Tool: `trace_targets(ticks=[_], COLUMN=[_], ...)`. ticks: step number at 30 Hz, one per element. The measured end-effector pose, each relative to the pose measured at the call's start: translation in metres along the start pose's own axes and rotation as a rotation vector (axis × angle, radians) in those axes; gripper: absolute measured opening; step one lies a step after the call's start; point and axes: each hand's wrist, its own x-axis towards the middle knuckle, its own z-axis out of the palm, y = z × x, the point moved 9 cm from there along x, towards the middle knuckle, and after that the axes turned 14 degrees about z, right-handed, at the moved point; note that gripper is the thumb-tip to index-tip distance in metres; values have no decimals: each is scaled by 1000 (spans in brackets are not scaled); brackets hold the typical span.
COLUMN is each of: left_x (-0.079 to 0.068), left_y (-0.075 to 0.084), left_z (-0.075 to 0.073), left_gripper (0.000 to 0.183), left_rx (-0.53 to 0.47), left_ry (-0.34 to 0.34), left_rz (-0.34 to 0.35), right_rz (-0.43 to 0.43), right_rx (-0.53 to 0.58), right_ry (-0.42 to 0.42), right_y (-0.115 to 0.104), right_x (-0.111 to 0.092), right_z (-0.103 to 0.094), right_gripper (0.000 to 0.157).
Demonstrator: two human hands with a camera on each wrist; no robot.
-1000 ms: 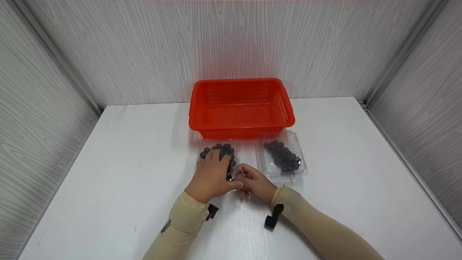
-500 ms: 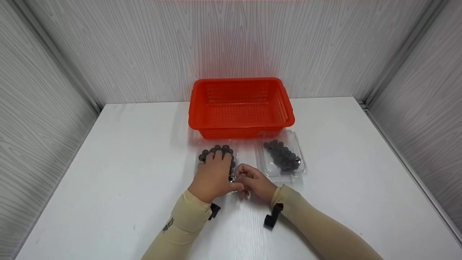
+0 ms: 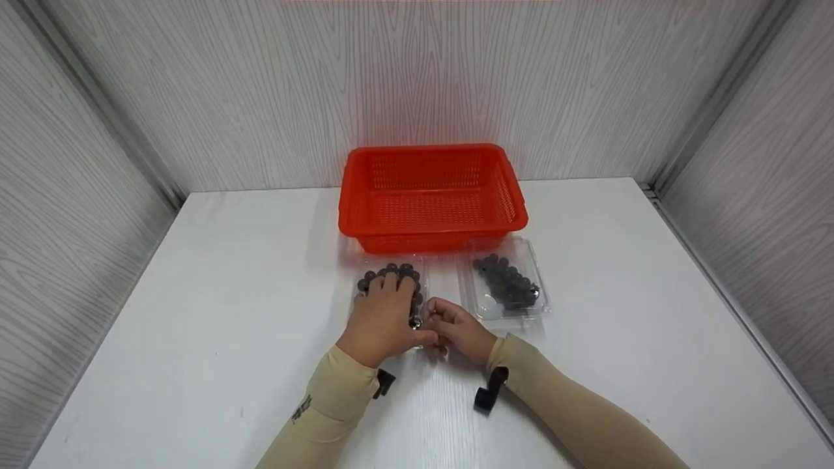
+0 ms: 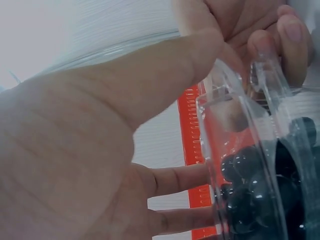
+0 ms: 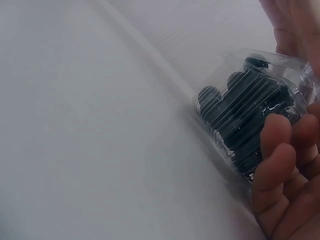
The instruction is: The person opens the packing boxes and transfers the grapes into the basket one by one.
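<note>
A clear plastic clamshell box point(image 4: 212, 117) with dark grapes point(image 3: 393, 268) in it lies in front of the red basket, left of centre in the head view. My left hand point(image 3: 380, 320) rests on its lid, fingers extended over the grapes, thumb reaching the near right corner. At that corner my right hand point(image 3: 461, 331) pinches the plastic edge with curled fingers. Seen from the left wrist, two clear flaps stand apart at the right hand's fingertips point(image 4: 262, 42). The right wrist view shows grapes point(image 5: 245, 110) through the box's ribbed side.
A second clear box point(image 3: 483, 306) with dark grapes point(image 3: 507, 281) sits to the right, close by my right hand. Behind both boxes stands a red perforated basket point(image 3: 433, 231) near the back wall. The white table point(image 3: 247, 293) extends to either side.
My left hand's fingers have drawn back slightly over the lid, showing more grapes. The right hand keeps its pinch at the same corner. The basket and second box stay put.
</note>
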Motion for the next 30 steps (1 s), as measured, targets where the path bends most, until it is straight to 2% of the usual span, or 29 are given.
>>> trace_targets(ticks=[8,13,20,24,30], left_x=[1,3,5,6,6], left_y=[-5,-3,1,1,-1], left_z=[2,2,-1,-4,-9], left_gripper=[88,74,55,59,67], left_rx=[-63,-112,-122,-118,-148], left_ry=[-25,-31,-10,10,47], left_rz=[35,101,186,201,199], right_rz=[-12,-11,10,-2,-14], right_rx=[-7,7,14,17,10], right_ry=[-24,-46,-43,-34,-14], right_y=[2,1,2,1,1], right_x=[3,3,4,3,3], right_z=[-1,-1,-4,-6,-10], right_gripper=[7,7,7,10,25])
